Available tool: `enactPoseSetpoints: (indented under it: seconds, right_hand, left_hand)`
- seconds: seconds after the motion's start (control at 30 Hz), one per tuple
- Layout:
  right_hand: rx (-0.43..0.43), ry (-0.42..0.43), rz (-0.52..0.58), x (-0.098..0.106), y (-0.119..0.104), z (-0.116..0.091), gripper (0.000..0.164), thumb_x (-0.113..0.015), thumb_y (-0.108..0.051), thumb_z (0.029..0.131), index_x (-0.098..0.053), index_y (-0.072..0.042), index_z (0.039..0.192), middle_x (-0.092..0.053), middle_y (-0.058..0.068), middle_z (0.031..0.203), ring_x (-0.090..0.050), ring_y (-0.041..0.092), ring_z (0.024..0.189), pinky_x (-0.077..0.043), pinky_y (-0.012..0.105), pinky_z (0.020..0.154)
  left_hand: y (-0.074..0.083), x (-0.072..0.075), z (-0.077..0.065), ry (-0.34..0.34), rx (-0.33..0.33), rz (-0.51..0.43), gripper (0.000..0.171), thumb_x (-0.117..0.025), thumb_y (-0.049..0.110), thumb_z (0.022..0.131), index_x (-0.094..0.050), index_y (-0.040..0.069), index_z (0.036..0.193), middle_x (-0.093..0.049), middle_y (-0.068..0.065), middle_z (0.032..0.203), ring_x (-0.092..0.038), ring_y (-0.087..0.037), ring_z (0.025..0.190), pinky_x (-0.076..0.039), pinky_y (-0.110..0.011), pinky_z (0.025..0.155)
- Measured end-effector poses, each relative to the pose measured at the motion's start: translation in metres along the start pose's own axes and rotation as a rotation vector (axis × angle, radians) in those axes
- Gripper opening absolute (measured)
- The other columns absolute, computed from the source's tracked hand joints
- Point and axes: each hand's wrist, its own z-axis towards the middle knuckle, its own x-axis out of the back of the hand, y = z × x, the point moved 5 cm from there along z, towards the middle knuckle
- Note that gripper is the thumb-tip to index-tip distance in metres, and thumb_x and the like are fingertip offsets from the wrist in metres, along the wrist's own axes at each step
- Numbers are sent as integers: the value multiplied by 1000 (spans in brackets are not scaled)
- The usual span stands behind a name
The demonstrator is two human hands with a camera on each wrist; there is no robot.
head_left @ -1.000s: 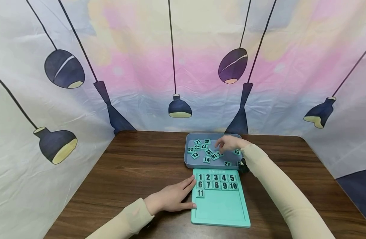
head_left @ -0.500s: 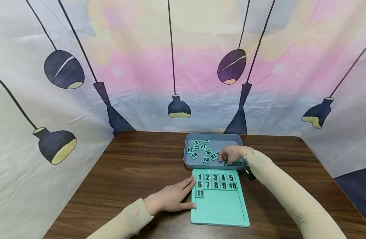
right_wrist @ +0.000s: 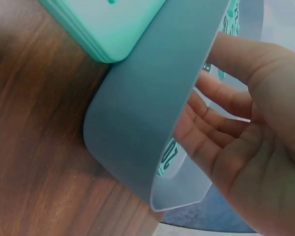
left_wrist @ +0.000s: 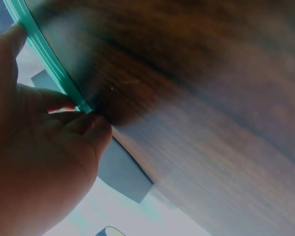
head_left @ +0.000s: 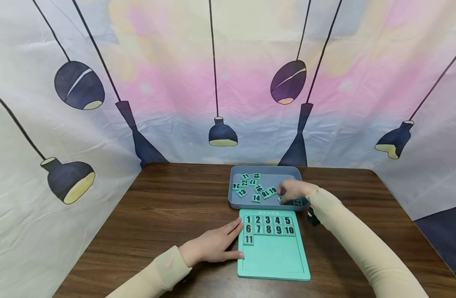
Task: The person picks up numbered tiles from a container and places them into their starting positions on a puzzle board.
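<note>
A mint-green number board [head_left: 272, 260] lies on the table, with tiles 1 to 11 in order in its upper rows. My left hand [head_left: 213, 245] rests at its left edge, fingers spread and thumb against the rim; the left wrist view shows fingertips touching the green edge [left_wrist: 49, 61]. Behind the board stands a blue-grey tray [head_left: 233, 203] with several loose number tiles, such as 14 [head_left: 256, 198] and 13 [head_left: 241, 193]. Inside its right part, my right hand [head_left: 293, 190] has bent fingers on a number tile [head_left: 279, 199], mostly covered. The right wrist view hides the fingertips behind the tray wall [right_wrist: 137, 98].
The wooden table [head_left: 168, 203] stretches to both sides of the board and tray. Behind it hangs a cloth backdrop [head_left: 176, 140] printed with lamps. One tile [head_left: 298, 203] lies in the tray's near right corner, beside the right hand; a tile marked 20 [right_wrist: 168, 155] shows in the right wrist view.
My right hand has come from the tray's upper middle toward its near right part, onto a tile there, which has shifted slightly away from the near wall. The left hand stays put.
</note>
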Motion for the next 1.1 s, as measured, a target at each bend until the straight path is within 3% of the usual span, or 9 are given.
enactPoseSetpoints:
  seconds: [0.23,0.33,0.47,0.57,0.67,0.87,1.1]
  right_hand:
    - [3,-18,-6,2,-5,-3,8,-69,-4,93,-73,-7,99,-66,0,95,-56,14,75,-51,34,71]
    - [39,-3,20,11,-10,-9,10,-66,-2,94,-74,-6,97,-67,-1,91,-57,14,72,-50,32,68]
    - [86,92,104,26,-19,-20,16,-62,-6,98,-74,-1,107,-69,0,94,-61,15,77,-51,34,71]
    - [115,169,182,27,-29,-29,19,-62,-10,99,-73,-2,111,-70,2,100,-64,15,82,-53,36,75]
    - [164,200,242,16,-42,-37,19,-63,-10,98,-74,-2,111,-72,0,98,-65,13,80,-53,34,72]
    - [214,201,305,-25,-64,-49,27,-60,-5,97,-71,3,120,-65,-5,81,-45,8,59,-41,26,60]
    - [243,257,299,-59,-78,-61,23,-67,-7,97,-73,1,117,-68,-5,92,-55,6,68,-47,26,61]
  left_hand:
    - [2,1,-1,-1,1,1,88,-44,66,99,-19,10,162,-13,-9,168,-29,-22,149,-40,-38,110]
    - [2,0,0,-2,1,-2,88,-44,66,99,-19,10,162,-13,-9,168,-29,-22,149,-41,-38,110]
    - [1,0,0,-5,0,-14,88,-44,66,99,-19,10,162,-13,-8,168,-29,-23,149,-41,-38,110]
    - [1,1,0,-3,2,-16,88,-45,65,99,-19,10,162,-13,-8,168,-30,-23,149,-41,-39,110]
    - [1,3,0,3,1,-7,87,-45,65,100,-20,10,162,-14,-9,168,-30,-23,149,-41,-39,110]
    - [1,3,0,7,2,-2,87,-45,65,100,-21,9,162,-15,-8,168,-31,-23,148,-41,-39,109]
    - [0,2,0,1,9,-12,87,-45,65,100,-21,10,162,-14,-8,168,-31,-22,148,-42,-38,108]
